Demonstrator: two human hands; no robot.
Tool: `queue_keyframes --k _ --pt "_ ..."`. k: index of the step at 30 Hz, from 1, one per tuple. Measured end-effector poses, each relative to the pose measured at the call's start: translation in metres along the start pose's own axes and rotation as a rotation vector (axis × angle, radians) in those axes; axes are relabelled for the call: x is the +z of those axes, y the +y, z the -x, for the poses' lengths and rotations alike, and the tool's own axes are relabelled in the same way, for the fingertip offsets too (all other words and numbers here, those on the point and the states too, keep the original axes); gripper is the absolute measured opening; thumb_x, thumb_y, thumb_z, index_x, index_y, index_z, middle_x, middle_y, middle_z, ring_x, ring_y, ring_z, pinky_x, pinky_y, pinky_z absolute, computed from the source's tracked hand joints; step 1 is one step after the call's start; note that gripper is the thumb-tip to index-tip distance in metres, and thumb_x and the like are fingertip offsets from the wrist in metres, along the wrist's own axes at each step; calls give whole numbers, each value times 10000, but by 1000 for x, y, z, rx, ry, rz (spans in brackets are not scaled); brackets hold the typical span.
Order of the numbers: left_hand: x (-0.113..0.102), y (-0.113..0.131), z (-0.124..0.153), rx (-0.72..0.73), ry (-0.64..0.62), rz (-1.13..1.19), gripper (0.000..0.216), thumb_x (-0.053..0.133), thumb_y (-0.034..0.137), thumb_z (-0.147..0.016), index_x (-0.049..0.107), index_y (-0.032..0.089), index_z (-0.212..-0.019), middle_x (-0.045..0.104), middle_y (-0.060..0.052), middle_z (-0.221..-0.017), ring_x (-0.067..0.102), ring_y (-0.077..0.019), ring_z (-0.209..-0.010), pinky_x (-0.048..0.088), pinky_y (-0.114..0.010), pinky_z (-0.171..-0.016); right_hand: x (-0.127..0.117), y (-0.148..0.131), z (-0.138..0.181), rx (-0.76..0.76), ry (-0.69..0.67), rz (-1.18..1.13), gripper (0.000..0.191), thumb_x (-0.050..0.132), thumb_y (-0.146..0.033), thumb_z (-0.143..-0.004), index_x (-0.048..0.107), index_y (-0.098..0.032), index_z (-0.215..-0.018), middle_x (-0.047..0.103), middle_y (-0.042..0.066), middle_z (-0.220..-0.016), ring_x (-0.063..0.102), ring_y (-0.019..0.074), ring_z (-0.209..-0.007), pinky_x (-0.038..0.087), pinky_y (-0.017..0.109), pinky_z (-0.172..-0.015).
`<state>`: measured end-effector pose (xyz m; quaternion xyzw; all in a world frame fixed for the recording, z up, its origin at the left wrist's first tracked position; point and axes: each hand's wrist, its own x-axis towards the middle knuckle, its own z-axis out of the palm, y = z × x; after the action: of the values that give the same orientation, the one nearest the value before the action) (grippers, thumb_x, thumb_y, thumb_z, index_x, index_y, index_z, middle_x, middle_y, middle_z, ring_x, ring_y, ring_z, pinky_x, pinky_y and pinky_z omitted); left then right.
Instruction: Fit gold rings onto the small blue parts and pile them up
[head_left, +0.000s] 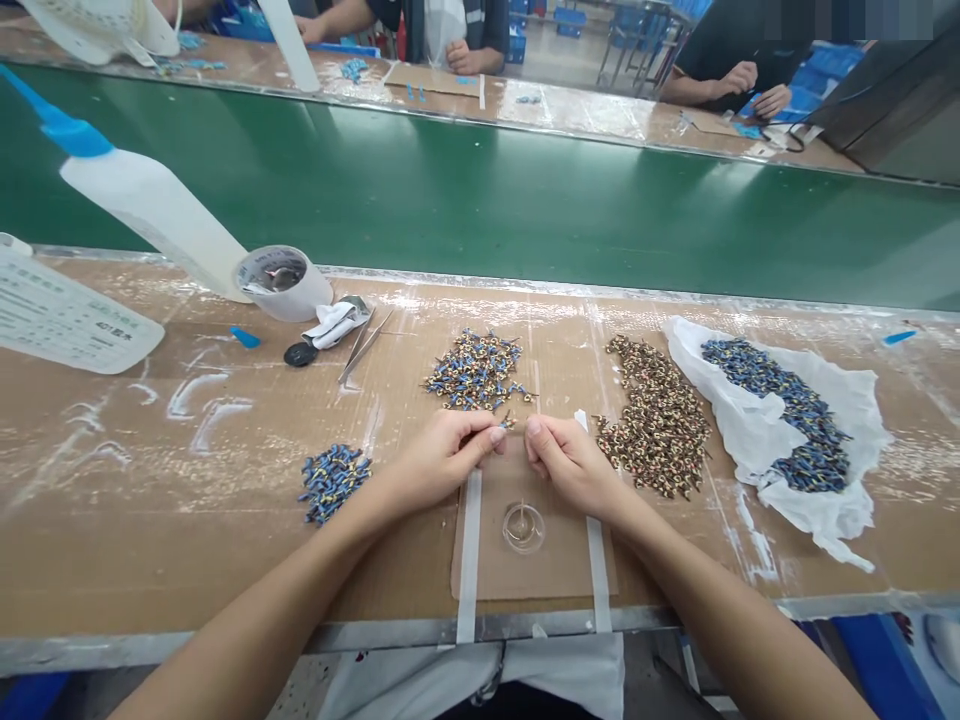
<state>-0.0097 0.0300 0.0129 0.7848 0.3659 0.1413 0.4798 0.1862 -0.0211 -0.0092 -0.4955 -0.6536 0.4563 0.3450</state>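
Observation:
My left hand [456, 452] is closed in a pinch on a small blue-and-brass part [508, 422], whose tip shows past the fingers. Close by, my right hand [564, 458] has thumb and forefinger pressed together; what they hold, if anything, is too small to make out. Both are above a cardboard pad [555, 570] taped down with white strips. On the pad, below the hands, sits a small round clear dish [523, 528] with a thin upright stick in it. Just beyond my left hand lies a pile of blue-and-brass parts [476, 368]. Brass-coloured pieces [660, 420] are heaped right of my right hand.
Blue parts [334, 482] lie left of my forearm; more [780, 410] rest on white paper [862, 410] at right. Tweezers [365, 347], a crumpled tube [337, 322], a tape roll [311, 297] and a blue-tipped bottle [161, 215] stand left. Co-workers' hands [466, 58] show across the green belt [450, 190].

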Motion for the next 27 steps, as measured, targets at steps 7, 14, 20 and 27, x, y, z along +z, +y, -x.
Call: queue_keyframes --k 7,14,20,27 --pt "-22 -10 -3 -83 377 -78 217 561 328 -895 671 156 -969 645 -5 -749 553 -130 -672 400 -242 -630 0 -6 1 -18 -44 65 432 451 -326 -964 277 -194 -590 216 -57 -581 254 85 -527 190 251 -513" --pt "-79 -12 38 -285 344 -335 225 567 377 -865 646 172 -816 629 -1 -718 526 -137 -653 365 -251 -591 -2 -1 6 26 -74 69 441 411 -342 -970 335 -192 -563 282 -53 -532 316 88 -496 216 253 -509" --pt "-110 -14 84 -587 82 -448 155 549 298 -819 576 180 -723 584 17 -657 523 -144 -633 339 -257 -582 -3 1 8 59 -135 108 427 378 -395 -994 441 -187 -627 494 -13 -563 479 126 -543 333 256 -552" --pt "-99 -12 82 -517 26 -436 126 598 309 -778 556 190 -773 613 11 -717 545 -153 -666 337 -249 -588 -3 -1 8 85 -143 127 428 369 -427 -996 491 -186 -664 566 10 -610 537 144 -581 394 266 -582"
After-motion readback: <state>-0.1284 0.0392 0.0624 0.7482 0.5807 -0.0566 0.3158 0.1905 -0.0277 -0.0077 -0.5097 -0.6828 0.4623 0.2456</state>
